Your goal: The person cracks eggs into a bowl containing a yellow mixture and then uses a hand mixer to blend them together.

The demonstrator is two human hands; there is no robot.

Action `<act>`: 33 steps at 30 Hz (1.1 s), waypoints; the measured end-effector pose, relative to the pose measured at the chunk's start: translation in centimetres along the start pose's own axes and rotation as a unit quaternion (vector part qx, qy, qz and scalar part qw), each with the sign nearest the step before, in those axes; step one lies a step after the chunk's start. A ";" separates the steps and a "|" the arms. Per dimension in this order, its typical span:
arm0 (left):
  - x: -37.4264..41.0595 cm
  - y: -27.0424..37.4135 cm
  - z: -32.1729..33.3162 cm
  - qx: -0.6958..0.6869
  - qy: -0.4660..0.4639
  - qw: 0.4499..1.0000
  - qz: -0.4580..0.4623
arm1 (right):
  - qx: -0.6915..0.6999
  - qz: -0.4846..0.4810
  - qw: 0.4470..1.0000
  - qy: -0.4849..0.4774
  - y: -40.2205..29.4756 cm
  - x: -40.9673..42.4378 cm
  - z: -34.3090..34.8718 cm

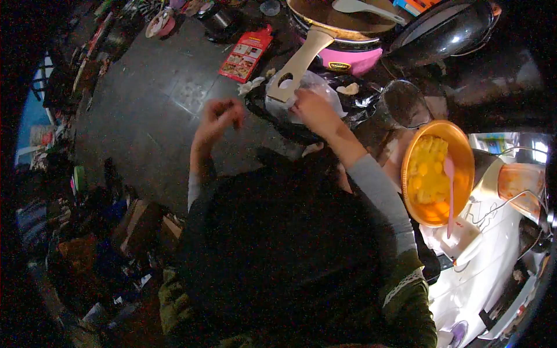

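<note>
My left hand [223, 114] is raised over the grey floor, its fingers curled and blurred; whether it holds anything is unclear. My right hand [310, 105] reaches over a pale plastic bag [328, 93], fingertips bent down beside the end of a frying pan's beige handle [304, 61]; what they touch is hidden. The frying pan [300, 5] rests on a pink pot or cooker [354, 61], with a pale spatula [365, 8] across it. To the right of my right forearm, an orange plastic basin [466, 174] holds yellow eggs and pale pieces [424, 174], plus a pink spoon [451, 191].
A red printed packet [247, 54] lies beyond my left hand. Right of the bag are a clear glass container [404, 104] and a large black pan [444, 35]. A white container [463, 243] stands below the basin, near a stained jar [520, 187] and thin cables.
</note>
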State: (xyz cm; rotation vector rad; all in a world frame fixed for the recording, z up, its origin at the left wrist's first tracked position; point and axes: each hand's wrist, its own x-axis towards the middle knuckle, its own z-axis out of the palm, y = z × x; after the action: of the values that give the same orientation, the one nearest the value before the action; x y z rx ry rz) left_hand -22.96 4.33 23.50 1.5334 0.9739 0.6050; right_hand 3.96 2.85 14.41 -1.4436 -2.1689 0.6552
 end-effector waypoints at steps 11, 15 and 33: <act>9.5 -13.9 0.2 0.492 0.117 0.862 -0.038 | -0.098 0.092 0.991 0.009 0.4 -2.9 -0.7; 10.5 -18.9 -2.8 0.555 0.046 0.830 0.035 | 0.107 0.136 0.984 0.045 2.9 -3.3 1.9; 22.0 -21.7 -2.5 0.510 0.117 0.852 0.009 | 0.027 0.028 0.986 0.163 -0.8 -5.7 -5.3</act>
State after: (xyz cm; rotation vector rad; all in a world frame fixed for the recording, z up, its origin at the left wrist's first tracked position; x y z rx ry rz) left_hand -18.93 24.03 -0.12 2.4316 1.6140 0.2646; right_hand 8.57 -2.04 18.44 -1.4724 -1.8530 0.4551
